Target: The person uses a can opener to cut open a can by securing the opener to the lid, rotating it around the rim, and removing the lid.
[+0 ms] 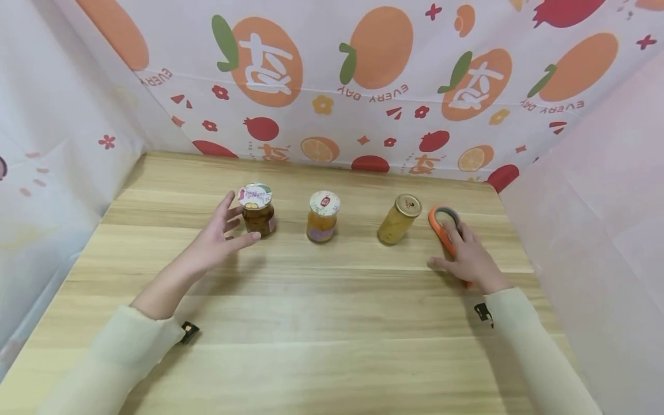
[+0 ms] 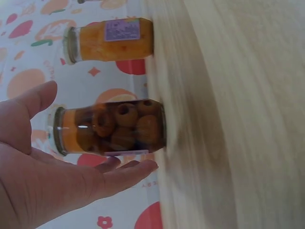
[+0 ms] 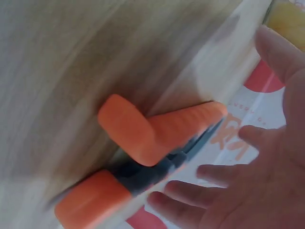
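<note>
Currently, the person's left grip (image 1: 215,239) is hovering at the left side of the dark jar (image 1: 258,220), its fingers spreading loosely with nothing clasped. In the left wrist view the jar is standing between the thumb and the fingers; whether skin is touching glass, I am not managing to tell. Round brown pieces are filling this jar, and a patterned lid is covering it.

Meanwhile, the right grip (image 1: 469,262) is hanging released above the orange-and-grey tool (image 3: 159,140), its fingers extending loosely. The tool is lying on the worktop (image 1: 311,323) beneath the palm, its loop showing beyond the fingers in the head view.

Between the two hands, an orange jar (image 1: 320,223) is standing just right of the dark one, and a yellow jar (image 1: 394,226) with a gold-coloured lid is standing nearer the tool. Behind the row, a fruit-printed cloth (image 1: 332,124) is hanging.
</note>
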`<state>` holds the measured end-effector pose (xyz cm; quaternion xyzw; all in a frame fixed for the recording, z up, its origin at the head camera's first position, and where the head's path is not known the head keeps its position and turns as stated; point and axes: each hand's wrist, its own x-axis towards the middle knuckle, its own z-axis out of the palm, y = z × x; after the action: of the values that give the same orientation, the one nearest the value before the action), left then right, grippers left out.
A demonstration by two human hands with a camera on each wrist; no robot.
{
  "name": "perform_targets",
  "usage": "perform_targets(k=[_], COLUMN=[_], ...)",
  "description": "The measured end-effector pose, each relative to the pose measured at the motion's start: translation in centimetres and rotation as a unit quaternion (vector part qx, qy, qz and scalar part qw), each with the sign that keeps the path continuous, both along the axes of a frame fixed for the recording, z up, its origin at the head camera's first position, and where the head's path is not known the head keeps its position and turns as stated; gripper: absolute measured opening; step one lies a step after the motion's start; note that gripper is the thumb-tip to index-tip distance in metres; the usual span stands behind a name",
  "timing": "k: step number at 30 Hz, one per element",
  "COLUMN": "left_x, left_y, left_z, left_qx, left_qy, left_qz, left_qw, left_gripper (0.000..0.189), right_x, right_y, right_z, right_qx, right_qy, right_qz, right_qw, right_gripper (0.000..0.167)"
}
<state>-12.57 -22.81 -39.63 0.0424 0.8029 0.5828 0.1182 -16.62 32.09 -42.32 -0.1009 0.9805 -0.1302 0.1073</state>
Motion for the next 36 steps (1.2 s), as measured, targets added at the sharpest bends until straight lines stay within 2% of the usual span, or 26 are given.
perform_targets(k=[3, 9, 13, 20, 25, 29, 36], left_x=[-0.8, -2.0, -2.6, -3.5, -3.8, -3.8, -3.6], left_y=[0.0, 0.2, 0.6, 1.0, 1.3, 1.4, 1.4], left_z=[-0.3, -0.9, -1.0, -1.4, -1.5, -1.6, -1.6], left_qx=[0.007, 0.056, 0.067, 0.069, 0.068, 0.068, 0.06], left_qy=[-0.006, -0.025, -0.03, -0.02, -0.027, -0.026, -0.031], left_qz=[-0.004, -0.005, 0.002, 0.011, 0.016, 0.02, 0.006], left_qw=[0.9999, 0.9981, 0.9973, 0.9973, 0.9972, 0.9971, 0.9977], left_gripper=[0.108, 0.101, 0.098, 0.083, 0.079, 0.079, 0.082], right_x=[-0.1, 0.0, 0.1, -0.1, -0.2, -0.1, 0.0], right_y=[0.3, 0.8, 1.5, 2.0, 2.0, 2.2, 2.2], right_z=[-0.4, -0.9, -0.7, -0.1, -0.3, -0.5, -0.3], right_qx=[0.006, 0.014, 0.025, 0.033, 0.018, 0.004, 0.002], right_qy=[-0.033, -0.047, -0.062, -0.068, -0.093, -0.09, -0.096], right_qz=[-0.017, -0.045, -0.07, -0.098, -0.098, -0.096, -0.091], right_qw=[0.9993, 0.9978, 0.9953, 0.9923, 0.9906, 0.9913, 0.9912], right_gripper=[0.108, 0.107, 0.11, 0.116, 0.12, 0.117, 0.118])
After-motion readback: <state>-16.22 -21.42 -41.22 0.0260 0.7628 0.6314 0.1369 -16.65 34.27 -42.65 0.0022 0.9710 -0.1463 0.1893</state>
